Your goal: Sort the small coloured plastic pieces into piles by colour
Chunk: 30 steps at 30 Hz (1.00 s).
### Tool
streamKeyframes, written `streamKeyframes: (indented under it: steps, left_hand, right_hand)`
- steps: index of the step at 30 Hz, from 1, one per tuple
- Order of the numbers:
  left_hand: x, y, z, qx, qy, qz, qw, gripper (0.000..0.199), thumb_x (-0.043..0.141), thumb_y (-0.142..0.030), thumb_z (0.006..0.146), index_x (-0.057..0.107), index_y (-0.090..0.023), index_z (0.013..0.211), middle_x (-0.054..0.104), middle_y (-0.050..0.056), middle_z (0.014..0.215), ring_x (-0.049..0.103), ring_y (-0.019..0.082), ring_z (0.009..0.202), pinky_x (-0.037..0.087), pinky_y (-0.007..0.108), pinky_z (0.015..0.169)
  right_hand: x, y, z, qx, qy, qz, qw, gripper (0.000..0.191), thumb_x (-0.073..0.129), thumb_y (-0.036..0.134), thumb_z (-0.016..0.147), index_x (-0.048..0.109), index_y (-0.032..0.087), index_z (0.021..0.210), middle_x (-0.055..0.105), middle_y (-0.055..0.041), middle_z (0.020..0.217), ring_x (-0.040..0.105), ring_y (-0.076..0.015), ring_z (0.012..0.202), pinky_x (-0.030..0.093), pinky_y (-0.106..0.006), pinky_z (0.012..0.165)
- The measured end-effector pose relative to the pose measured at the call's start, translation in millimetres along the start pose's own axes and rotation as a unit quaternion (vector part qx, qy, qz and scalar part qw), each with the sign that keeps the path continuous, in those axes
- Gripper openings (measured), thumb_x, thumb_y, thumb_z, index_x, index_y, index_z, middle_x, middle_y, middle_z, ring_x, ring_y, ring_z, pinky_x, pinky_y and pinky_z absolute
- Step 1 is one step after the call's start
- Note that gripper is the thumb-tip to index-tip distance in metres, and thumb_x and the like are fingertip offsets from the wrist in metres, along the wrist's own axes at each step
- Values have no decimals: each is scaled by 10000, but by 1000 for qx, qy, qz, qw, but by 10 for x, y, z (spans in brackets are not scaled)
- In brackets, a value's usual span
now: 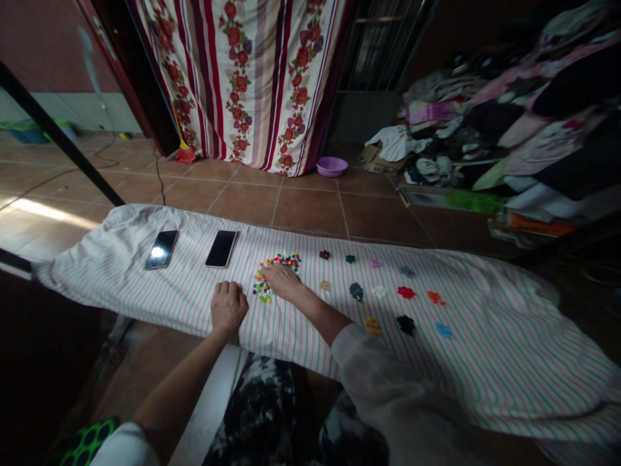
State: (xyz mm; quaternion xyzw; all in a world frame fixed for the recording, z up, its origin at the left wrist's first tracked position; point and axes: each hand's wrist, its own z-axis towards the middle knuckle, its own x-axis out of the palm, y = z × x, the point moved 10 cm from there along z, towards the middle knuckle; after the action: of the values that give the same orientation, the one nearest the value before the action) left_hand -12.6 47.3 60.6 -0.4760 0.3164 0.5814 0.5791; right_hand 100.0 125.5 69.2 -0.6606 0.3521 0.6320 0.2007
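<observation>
Small multicoloured pieces (pixel 264 291) lie in a loose heap on the striped cloth (pixel 301 336). Over the heap's middle is my right hand (pixel 281 280), fingers bent down together onto the pieces; whatever they pinch is too small to make out. My left hand (pixel 229 305) rests curled on the cloth, left of the heap, and its fingertips are hard to see. To the right lie several single-colour clusters, among them red (pixel 406 293), black (pixel 406 325), yellow (pixel 372 325), blue (pixel 443 330), orange (pixel 436 298) and dark green (pixel 350 259).
Two phones lie on the cloth, one (pixel 222 249) beyond my left hand, the other (pixel 162 250) farther left. Past the far edge are a tiled floor, a purple basin (pixel 332 167), a floral curtain (pixel 262 84) and piled clothes (pixel 509 123).
</observation>
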Motion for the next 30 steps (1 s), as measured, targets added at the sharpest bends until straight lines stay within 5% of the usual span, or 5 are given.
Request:
streamKeyframes:
  steps: [13, 22, 26, 30]
  left_hand:
    - [-15, -1, -5, 7, -15, 10, 1000, 90, 465, -203, 848, 543, -218, 806, 572, 98, 823, 509, 277, 909, 420, 411, 842]
    - [-18, 1, -11, 4, -7, 15, 1000, 106, 448, -210, 855, 545, -218, 810, 580, 106, 834, 507, 281, 914, 419, 414, 854]
    - [-27, 1, -14, 3, -8, 11, 1000, 109, 445, -212, 850, 551, -214, 822, 587, 110, 844, 505, 284, 927, 420, 414, 853]
    - [-33, 12, -23, -4, -9, 10, 1000, 111, 447, -217, 845, 557, -208, 830, 594, 118, 856, 505, 286, 935, 422, 412, 852]
  right_hand:
    - [15, -12, 22, 50, 42, 2, 998, 275, 547, 103, 881, 706, 166, 1096, 696, -135, 1140, 627, -235, 1101, 463, -285, 857]
    - [-129, -143, -149, 88, -80, 166, 979, 206, 540, 143, 858, 694, 198, 982, 735, -64, 1013, 654, -183, 946, 451, -261, 805]
    - [22, -223, -295, 106, -162, 375, 907, 158, 580, 139, 787, 676, 215, 887, 708, 8, 794, 649, -145, 783, 468, -235, 723]
    - [235, -326, -459, 127, -215, 599, 761, 88, 637, 248, 738, 641, 224, 823, 666, 36, 712, 636, -139, 696, 487, -249, 666]
